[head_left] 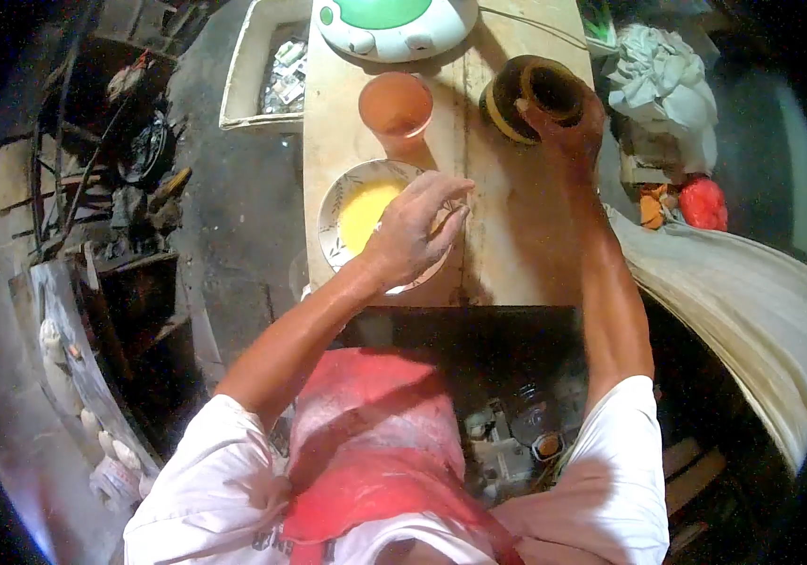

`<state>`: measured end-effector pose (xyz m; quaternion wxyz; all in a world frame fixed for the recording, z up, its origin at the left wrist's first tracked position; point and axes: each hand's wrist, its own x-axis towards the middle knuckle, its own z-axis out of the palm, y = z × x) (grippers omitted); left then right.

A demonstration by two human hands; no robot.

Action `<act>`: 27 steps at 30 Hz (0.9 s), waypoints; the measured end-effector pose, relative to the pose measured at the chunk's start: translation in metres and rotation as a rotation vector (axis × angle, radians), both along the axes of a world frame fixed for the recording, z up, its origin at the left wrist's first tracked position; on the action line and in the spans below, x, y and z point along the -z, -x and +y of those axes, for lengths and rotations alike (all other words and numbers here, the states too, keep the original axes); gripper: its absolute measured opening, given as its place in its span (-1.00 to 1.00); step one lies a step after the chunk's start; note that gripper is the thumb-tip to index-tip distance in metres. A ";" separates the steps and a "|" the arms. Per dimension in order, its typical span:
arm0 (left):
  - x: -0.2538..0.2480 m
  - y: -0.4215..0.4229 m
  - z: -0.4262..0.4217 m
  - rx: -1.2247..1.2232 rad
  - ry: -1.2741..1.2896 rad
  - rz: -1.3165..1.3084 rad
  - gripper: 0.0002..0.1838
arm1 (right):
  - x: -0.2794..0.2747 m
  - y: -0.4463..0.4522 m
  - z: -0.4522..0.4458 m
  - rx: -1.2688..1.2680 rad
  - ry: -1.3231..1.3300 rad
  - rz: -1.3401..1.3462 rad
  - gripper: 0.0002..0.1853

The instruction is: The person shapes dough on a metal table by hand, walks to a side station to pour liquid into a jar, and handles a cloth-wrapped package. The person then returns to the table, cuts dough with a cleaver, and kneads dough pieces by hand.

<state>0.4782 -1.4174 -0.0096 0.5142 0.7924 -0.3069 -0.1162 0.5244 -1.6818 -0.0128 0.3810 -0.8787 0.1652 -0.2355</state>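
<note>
The dark, round, yellow-banded pot (500, 105) is beyond and right of the bowl (329, 212) of yellow liquid (361, 215). The right hand (575, 137) reaches past the bowl, fingers clamped on the pot's rim; the left hand (413, 228) hovers over the bowl, fingers bent and apart from the thumb, hiding part of it. Whether the pot's base touches the worktop (516, 254) is hard to tell.

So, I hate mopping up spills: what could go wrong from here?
The left hand reaches over the bowl, so a low wrist might tip it and spill the yellow contents. The orange cup stands just beyond the bowl; a nudge could topple it. The right hand grips the dark pot at its mouth, so it may slip if that hold loosens.
</note>
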 end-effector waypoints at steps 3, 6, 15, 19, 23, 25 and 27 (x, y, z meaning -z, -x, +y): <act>-0.004 -0.003 -0.007 0.023 -0.098 0.217 -0.56 | -0.025 0.021 0.011 -0.080 -0.147 0.029 -0.28; 0.013 -0.003 -0.018 -0.067 -0.058 0.314 -0.37 | -0.025 0.032 0.009 -0.026 -0.193 0.090 -0.29; 0.034 -0.013 -0.059 -0.037 0.116 0.407 0.35 | -0.084 0.068 0.019 -0.336 0.042 0.106 -0.17; 0.022 -0.005 -0.058 -0.019 0.389 0.471 0.32 | -0.103 0.067 0.043 -0.346 -0.012 0.055 -0.23; 0.001 0.006 -0.044 -0.051 0.620 0.712 0.23 | -0.119 0.054 0.059 -0.445 0.164 -0.026 -0.27; -0.002 0.009 -0.037 -0.079 0.655 0.715 0.18 | -0.127 0.049 0.067 -0.473 0.155 0.025 -0.28; -0.009 0.011 -0.033 -0.113 0.684 0.784 0.18 | -0.132 0.045 0.075 -0.475 0.184 0.044 -0.28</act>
